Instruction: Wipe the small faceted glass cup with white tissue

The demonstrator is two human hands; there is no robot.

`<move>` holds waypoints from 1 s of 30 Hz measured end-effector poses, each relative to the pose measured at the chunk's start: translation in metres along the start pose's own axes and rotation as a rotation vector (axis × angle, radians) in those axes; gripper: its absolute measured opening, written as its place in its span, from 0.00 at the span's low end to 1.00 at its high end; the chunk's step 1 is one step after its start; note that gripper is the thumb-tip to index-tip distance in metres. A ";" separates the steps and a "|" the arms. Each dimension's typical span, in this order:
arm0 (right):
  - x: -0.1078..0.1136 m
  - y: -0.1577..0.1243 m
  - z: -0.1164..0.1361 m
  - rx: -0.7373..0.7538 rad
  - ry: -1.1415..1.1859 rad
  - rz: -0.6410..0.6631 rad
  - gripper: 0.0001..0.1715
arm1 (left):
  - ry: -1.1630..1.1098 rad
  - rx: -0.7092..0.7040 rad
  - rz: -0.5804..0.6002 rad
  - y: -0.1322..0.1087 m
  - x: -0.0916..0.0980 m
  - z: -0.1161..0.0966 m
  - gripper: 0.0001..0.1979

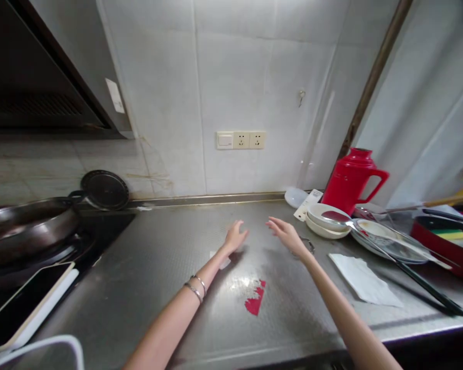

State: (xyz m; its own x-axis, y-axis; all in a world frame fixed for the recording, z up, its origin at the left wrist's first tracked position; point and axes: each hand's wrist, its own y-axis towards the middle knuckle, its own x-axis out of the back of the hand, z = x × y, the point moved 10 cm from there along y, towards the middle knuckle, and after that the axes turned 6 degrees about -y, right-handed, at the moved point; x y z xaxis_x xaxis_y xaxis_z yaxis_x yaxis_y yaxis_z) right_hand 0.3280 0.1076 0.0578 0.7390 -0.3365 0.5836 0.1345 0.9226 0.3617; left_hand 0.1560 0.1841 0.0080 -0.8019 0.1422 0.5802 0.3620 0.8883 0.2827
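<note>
My left hand [236, 237] hovers over the middle of the metal countertop [158, 272], fingers loosely bent and apart, with nothing in it. Facing it from the right is my right hand [286, 236], its fingers stretched out and also holding nothing. A gap of bare counter separates the two. Partly behind my left wrist lies a small white piece [224, 263], too covered to name. Beside my right wrist a small, thin metallic item [309, 246] shows only in part. A torn red patch [256, 299] sticks to the counter between my forearms.
At left are a pan [34, 231] on the stove, a round black disc [105, 190] against the wall and a phone-like device [27, 308]. On the right stand a red thermos [349, 180], stacked white bowls [327, 228], a ladle [401, 267], a white cloth or tissue [364, 277] and a red pan [443, 252].
</note>
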 end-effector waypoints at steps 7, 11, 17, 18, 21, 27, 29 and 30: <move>-0.153 -0.003 0.071 0.203 -0.208 0.166 0.21 | 0.179 0.123 -0.155 -0.043 0.091 0.064 0.15; -0.190 -0.012 0.078 0.237 -0.286 0.185 0.22 | 0.303 0.202 -0.156 -0.069 0.119 0.093 0.17; -0.203 -0.019 0.070 0.254 -0.364 0.224 0.22 | 0.432 0.244 -0.119 -0.087 0.133 0.112 0.20; -0.203 -0.019 0.069 0.254 -0.371 0.228 0.22 | 0.448 0.241 -0.110 -0.088 0.132 0.113 0.20; -0.204 -0.019 0.068 0.257 -0.388 0.235 0.23 | 0.488 0.223 -0.084 -0.089 0.127 0.113 0.21; -0.206 -0.020 0.067 0.263 -0.406 0.234 0.23 | 0.528 0.207 -0.065 -0.089 0.125 0.111 0.22; -0.206 -0.019 0.066 0.260 -0.406 0.231 0.23 | 0.531 0.204 -0.064 -0.089 0.126 0.111 0.22; -0.206 -0.019 0.065 0.260 -0.404 0.230 0.23 | 0.531 0.202 -0.064 -0.089 0.126 0.110 0.22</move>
State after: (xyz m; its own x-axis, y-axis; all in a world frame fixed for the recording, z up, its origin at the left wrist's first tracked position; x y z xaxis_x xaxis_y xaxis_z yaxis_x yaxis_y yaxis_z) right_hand 0.1300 0.1469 -0.0218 0.4099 -0.2241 0.8842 -0.2072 0.9211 0.3296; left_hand -0.0293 0.1715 -0.0285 -0.4518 -0.1069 0.8857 0.1805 0.9613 0.2081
